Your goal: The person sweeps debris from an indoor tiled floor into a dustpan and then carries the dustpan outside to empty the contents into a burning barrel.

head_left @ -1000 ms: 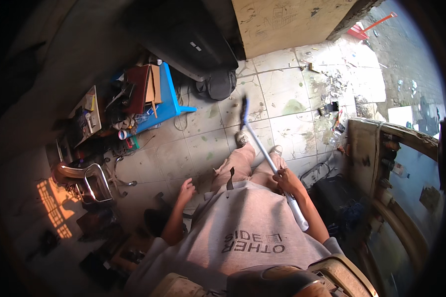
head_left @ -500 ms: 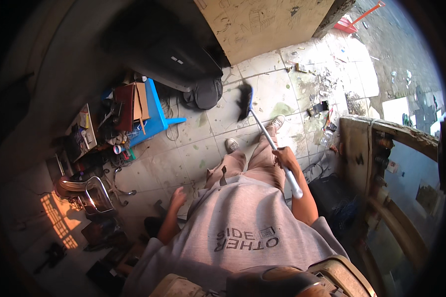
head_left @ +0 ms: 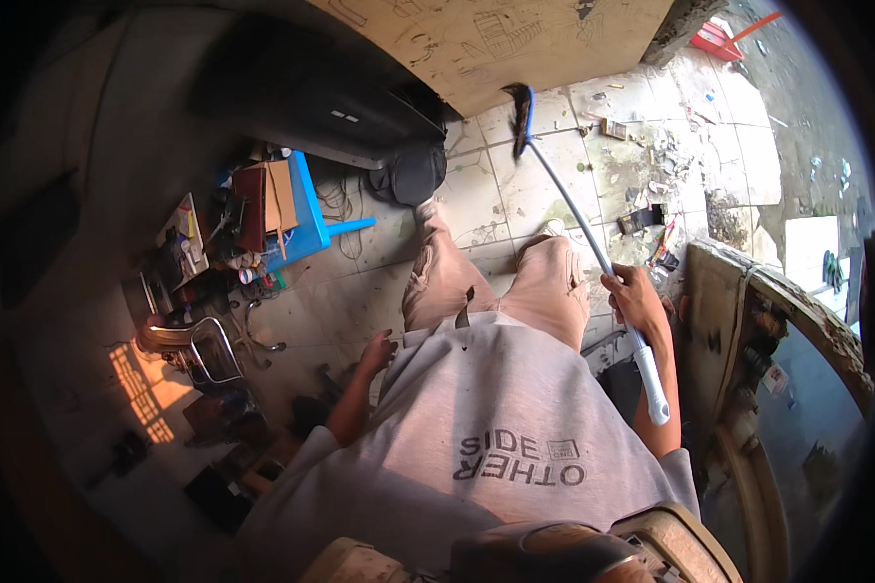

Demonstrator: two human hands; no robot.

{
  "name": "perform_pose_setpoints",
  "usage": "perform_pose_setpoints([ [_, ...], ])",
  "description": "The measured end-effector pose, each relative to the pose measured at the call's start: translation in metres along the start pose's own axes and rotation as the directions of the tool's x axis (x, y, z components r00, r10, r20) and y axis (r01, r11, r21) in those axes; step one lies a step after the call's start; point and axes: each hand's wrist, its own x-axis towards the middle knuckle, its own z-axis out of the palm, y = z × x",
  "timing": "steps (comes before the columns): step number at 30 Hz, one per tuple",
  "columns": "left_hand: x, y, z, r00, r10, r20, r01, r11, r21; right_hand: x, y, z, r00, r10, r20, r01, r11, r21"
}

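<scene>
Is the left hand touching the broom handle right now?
Apart. The head view shows the left hand hanging empty by the hip, while only the right hand grips the broom handle.

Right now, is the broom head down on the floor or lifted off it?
Down, as far as the view shows: the broom head rests on the tiled floor by the board, its handle slanting back to the right hand.

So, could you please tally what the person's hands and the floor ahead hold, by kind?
Hands: 2, right hand gripping the broom, left hand free
Broom: 1
Blue stool: 1
Cardboard sheet: 1
Metal chair: 1
Total: 6
</scene>
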Motion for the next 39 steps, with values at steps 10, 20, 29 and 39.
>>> perform_pose_setpoints([
  [10, -0.013, 0.113, -0.004, 0.985, -0.027, -0.168, -0.01, 0.976, -0.217, -0.019, -0.001, -0.025, 0.997, 0.072, -0.034, -0.071, 0.996, 0.048],
  [20, -0.001, 0.086, 0.021, 0.994, -0.084, -0.066, 0.077, 0.992, -0.104, -0.026, -0.026, -0.041, 0.995, 0.096, 0.0, -0.096, 0.994, -0.055],
  [29, 0.052, 0.172, 0.008, 0.995, 0.089, 0.034, -0.089, 0.996, -0.003, 0.008, -0.031, 0.022, 0.981, 0.053, 0.189, -0.04, 0.997, -0.073],
  [39, 0.021, 0.175, -0.014, 0.997, 0.076, -0.02, -0.078, 0.988, -0.136, 0.154, 0.022, 0.061, 0.98, -0.167, 0.11, 0.198, 0.879, -0.433],
])
